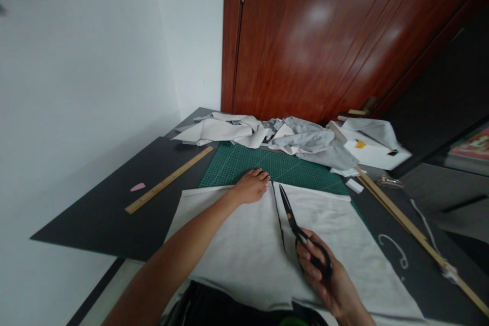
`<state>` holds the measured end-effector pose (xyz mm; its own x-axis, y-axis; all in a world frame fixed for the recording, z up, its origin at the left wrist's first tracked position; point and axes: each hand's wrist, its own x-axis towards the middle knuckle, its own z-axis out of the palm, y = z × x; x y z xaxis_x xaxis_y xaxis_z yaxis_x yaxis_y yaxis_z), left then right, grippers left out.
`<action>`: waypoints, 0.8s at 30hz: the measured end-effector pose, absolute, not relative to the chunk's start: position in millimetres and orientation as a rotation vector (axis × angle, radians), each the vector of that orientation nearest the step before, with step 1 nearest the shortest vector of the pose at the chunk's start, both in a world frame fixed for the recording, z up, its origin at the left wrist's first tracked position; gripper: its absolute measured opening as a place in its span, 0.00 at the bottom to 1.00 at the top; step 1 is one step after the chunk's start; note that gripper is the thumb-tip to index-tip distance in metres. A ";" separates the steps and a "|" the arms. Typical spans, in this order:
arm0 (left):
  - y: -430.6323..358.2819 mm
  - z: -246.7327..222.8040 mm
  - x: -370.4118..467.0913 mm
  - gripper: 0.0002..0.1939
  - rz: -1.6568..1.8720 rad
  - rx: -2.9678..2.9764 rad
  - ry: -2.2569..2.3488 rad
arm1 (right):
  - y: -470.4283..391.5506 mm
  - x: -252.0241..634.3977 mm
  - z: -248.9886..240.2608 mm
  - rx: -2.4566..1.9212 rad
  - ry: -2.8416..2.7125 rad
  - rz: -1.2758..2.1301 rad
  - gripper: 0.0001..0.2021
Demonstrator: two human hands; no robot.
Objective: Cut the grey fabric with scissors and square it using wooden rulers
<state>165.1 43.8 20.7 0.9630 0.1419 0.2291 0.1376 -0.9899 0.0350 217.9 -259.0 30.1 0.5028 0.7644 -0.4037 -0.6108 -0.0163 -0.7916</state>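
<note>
White fabric (229,244) lies across the near part of the table, split down the middle by a narrow dark gap into a left part and a right part (332,234). My left hand (252,186) rests palm down on the left part, at its far edge beside the gap, with fingers stretched out. In my right hand (324,275) are black-handled scissors (289,214), my fingers around the handles. Their blades look closed, point away from me and sit over the right part close to the gap. Beneath the fabric's far edge is a green cutting mat (244,160).
Crumpled white and grey cloth scraps (305,135) are heaped along the back. A wooden ruler (168,181) and a pink chalk piece (138,187) lie left. At right are a white box (382,147), long wooden strips (405,224) and a curved clear ruler (397,249).
</note>
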 end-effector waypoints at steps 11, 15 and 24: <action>46.7 17.8 169.4 0.24 0.323 3.070 0.233 | -318.8 259.7 24.9 -1.324 -0.064 0.955 0.26; 48.4 17.5 169.4 0.25 0.330 3.070 0.227 | -324.0 292.0 32.1 -1.343 -0.058 0.872 0.21; 50.2 15.1 169.6 0.25 0.400 3.071 0.215 | -331.0 372.4 26.9 -1.411 -0.040 0.616 0.14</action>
<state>169.6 50.2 15.1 0.9573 0.1416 0.2522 0.1321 -0.9898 0.0543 372.4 -331.0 26.9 0.8444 0.4227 -0.3291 -0.3766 0.0313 -0.9259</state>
